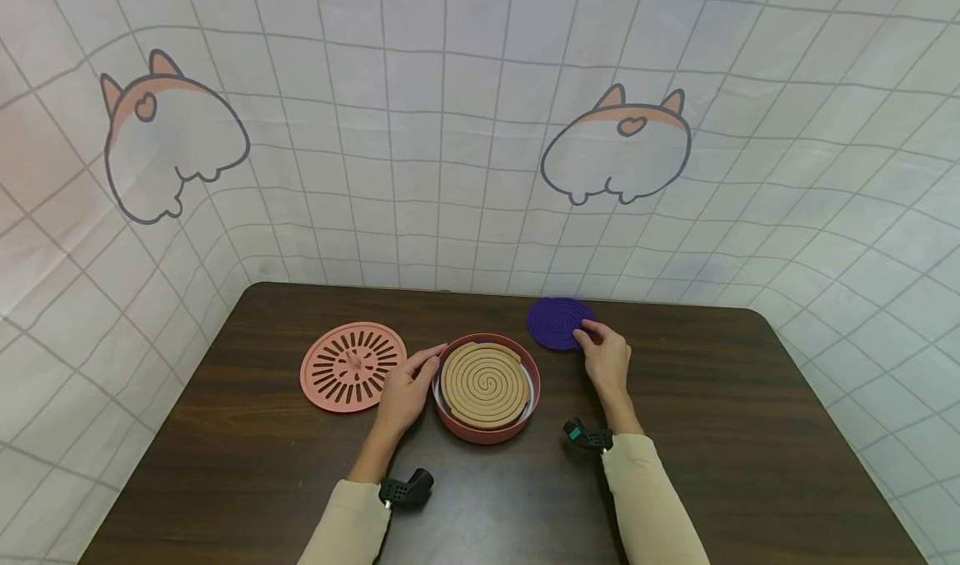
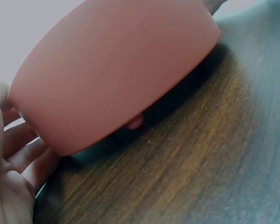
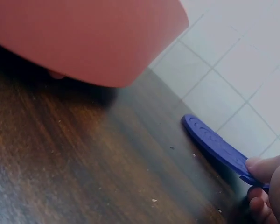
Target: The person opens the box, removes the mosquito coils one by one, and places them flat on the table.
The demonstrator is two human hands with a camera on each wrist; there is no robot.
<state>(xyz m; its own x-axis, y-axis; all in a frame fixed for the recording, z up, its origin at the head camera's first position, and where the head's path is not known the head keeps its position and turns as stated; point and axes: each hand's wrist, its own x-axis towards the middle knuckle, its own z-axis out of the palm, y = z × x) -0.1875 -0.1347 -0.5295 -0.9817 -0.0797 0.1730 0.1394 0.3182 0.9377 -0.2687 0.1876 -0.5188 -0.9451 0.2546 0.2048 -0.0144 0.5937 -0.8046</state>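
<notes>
A round red mosquito coil holder (image 1: 486,437) with small feet sits mid-table, a beige mosquito coil (image 1: 486,386) lying inside it over a pale liner. At the holder's left side my left hand (image 1: 406,388) holds it, thumb near the rim; the left wrist view shows the fingers (image 2: 25,151) against the lower wall. Behind the holder and to its right, my right hand (image 1: 607,361) pinches the near right edge of a purple spiral-patterned disc (image 1: 555,322). In the right wrist view, the disc (image 3: 214,144) is tilted, its thumb-side end raised over the table.
A pink slotted lid (image 1: 352,367) with a central knob lies to the left of the holder, close to my left wrist. The brown wooden table (image 1: 720,432) meets a white, grid-lined cloth (image 1: 420,248) along its back and sides.
</notes>
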